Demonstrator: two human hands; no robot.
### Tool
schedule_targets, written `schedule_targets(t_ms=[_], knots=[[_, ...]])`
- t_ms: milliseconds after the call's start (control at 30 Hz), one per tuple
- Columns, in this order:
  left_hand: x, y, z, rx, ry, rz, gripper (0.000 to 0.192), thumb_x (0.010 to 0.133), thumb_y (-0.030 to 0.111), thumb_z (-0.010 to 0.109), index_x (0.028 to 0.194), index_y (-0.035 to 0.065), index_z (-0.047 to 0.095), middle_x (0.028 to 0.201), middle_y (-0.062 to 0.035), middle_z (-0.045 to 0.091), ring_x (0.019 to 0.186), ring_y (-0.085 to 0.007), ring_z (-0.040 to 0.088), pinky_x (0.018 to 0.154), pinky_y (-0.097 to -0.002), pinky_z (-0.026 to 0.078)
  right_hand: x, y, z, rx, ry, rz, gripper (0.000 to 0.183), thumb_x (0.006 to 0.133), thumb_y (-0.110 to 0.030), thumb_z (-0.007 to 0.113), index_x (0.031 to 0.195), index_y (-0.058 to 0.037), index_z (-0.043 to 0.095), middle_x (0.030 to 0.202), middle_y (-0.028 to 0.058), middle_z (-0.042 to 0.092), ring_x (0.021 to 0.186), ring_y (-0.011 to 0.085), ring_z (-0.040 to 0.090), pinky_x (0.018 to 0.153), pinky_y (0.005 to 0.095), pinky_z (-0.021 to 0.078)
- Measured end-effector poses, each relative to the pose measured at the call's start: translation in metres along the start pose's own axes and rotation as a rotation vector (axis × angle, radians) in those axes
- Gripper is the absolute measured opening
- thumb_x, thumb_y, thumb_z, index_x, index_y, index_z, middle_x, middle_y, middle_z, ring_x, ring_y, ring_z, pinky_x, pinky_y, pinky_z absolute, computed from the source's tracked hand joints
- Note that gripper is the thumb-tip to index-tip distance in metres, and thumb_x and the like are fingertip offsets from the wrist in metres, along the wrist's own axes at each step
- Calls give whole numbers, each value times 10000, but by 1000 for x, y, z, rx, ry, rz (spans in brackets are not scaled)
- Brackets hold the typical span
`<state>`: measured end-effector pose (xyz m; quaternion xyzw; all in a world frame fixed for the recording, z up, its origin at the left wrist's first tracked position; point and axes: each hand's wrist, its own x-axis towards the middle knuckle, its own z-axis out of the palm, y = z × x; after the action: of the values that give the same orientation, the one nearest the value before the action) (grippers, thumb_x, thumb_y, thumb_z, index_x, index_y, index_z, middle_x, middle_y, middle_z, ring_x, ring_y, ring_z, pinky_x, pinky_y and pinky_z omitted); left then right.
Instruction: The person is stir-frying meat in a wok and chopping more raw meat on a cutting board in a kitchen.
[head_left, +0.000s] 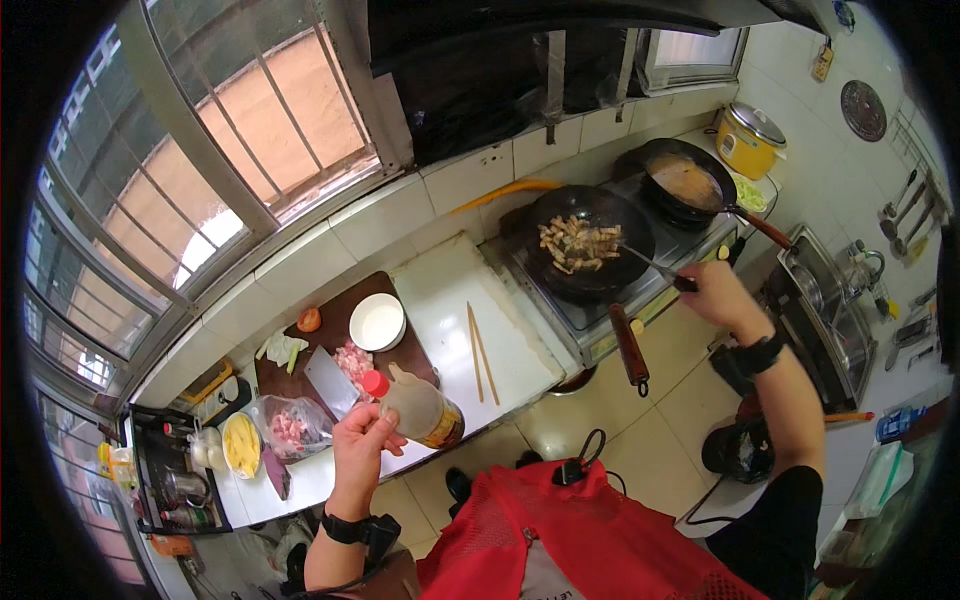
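My left hand (361, 442) grips a plastic jug (420, 409) with a red cap, holding it tilted by its handle above the counter's front edge. With my right hand (721, 296) I hold the dark handle of a metal spatula (649, 259). Its blade is down in a black wok (592, 277) on the near burner, among browned strips of food (570, 244), probably meat. The blade's edge is blurred there. The wok's wooden handle (628, 341) juts out over the stove's front edge, left of my right hand.
A pan (733, 180) with brownish liquid sits on the far burner, beside a yellow rice cooker (750, 139). Chopsticks (480, 352) lie on the white counter. The brown board (375, 289) holds a white bowl (377, 322), a cleaver (330, 382) and diced raw meat (352, 362). A sink (855, 352) stands right.
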<state>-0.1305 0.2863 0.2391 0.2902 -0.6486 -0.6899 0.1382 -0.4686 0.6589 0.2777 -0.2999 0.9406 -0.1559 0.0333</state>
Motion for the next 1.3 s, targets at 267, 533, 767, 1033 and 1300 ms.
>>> schedule_targets(t_ms=[267,533,767,1033,1300], knots=[[-2,-4,4,19,0,-15,142,884,131,639,863,-9,624,683,-40,599,557,-107,587,479,-228,482,34,10,-5,-99,-110,-53,286,647,-125,692,909,-11,690,804,235,626,793,386,612,693,404,503],[-5,0,11,11,-4,-26,152,879,142,650,871,-8,628,715,-42,610,582,-107,599,482,-227,483,71,12,55,87,69,13,397,703,-138,725,1043,56,658,1000,228,657,913,351,640,810,400,513],[-6,-3,15,-9,-2,-48,143,885,135,640,888,-8,635,738,-42,615,591,-107,600,489,-226,483,49,6,22,-23,-9,-135,340,691,-102,679,1014,6,678,941,223,656,885,368,630,785,389,514],[-1,-12,14,-19,-19,-36,142,886,138,638,892,-4,635,744,-49,624,600,-112,602,496,-225,482,14,-11,-53,-16,-186,-69,306,677,-116,687,943,35,667,783,229,637,750,366,629,673,386,511],[4,-17,18,-36,-4,-31,147,884,139,638,891,-7,629,740,-44,606,588,-117,605,494,-230,491,49,3,11,-12,-71,9,303,704,-164,706,940,26,686,845,264,637,867,376,633,757,405,508]])
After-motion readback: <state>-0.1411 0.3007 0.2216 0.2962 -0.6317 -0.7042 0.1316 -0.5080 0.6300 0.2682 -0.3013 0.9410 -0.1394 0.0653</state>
